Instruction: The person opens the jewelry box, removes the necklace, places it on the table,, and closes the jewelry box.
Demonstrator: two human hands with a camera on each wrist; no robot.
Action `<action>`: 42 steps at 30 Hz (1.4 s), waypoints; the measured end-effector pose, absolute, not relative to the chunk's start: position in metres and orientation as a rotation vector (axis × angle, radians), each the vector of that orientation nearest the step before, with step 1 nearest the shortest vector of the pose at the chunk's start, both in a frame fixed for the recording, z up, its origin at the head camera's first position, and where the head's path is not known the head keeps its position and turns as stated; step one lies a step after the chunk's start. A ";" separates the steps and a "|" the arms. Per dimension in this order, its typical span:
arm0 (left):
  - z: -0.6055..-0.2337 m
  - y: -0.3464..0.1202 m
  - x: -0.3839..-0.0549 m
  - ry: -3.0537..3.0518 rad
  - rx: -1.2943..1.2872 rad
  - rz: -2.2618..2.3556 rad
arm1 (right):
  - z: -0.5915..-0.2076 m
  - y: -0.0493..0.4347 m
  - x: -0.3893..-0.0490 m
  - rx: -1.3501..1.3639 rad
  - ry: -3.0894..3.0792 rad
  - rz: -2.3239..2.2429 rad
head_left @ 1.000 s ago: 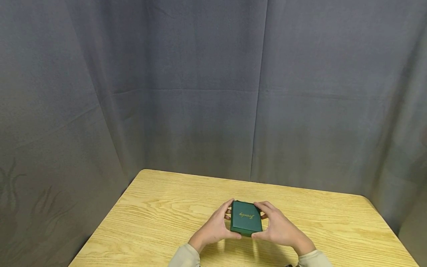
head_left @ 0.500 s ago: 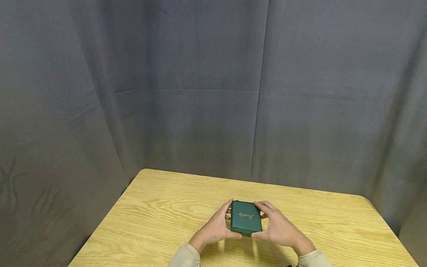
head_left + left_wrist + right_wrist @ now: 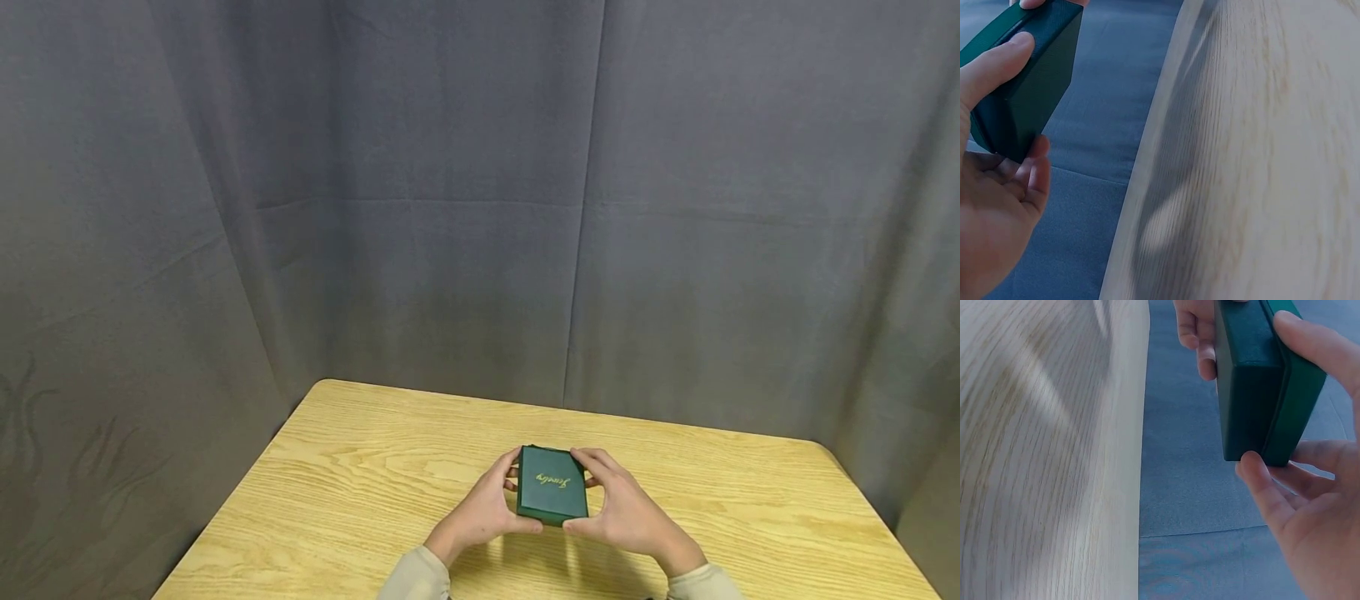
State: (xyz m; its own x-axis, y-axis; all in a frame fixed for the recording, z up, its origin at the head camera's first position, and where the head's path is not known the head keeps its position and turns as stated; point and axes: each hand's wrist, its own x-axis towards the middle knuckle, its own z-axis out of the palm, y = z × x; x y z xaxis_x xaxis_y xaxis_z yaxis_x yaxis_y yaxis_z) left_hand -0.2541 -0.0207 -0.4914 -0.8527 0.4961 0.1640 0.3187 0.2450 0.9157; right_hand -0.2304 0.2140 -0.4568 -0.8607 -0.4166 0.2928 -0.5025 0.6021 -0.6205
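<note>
A dark green jewelry box (image 3: 553, 492), with gold lettering reading "Jewelry" on its lid, is held above the table in the head view. The lettering faces up and appears upside down. My left hand (image 3: 482, 512) grips the left side, thumb on the near edge and fingers at the far and left sides. On the opposite side my right hand (image 3: 628, 510) grips it in the same way. A seam between lid and base shows on the box (image 3: 1254, 394) in the right wrist view; the lid is down. The underside is visible in the left wrist view, the contents hidden.
A light wood-grain table (image 3: 390, 442) lies beneath both hands, which cast shadows on it. Grey curtains (image 3: 450, 250) hang behind the table and along its sides.
The box has shifted very slightly up and away in the head view, both hands moving with it. The grip looks the same.
</note>
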 end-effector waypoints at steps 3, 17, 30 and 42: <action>-0.492 -0.021 -0.254 2.328 0.795 1.683 | -0.457 0.214 -0.230 0.781 -2.702 1.117; -0.490 -0.021 -0.254 2.301 0.836 1.695 | -0.455 0.215 -0.231 0.789 -2.686 1.113; -0.492 -0.024 -0.255 2.328 0.811 1.622 | -0.456 0.216 -0.232 0.803 -2.693 1.199; -0.489 -0.024 -0.255 2.497 0.837 1.452 | -0.456 0.217 -0.233 0.830 -2.696 1.224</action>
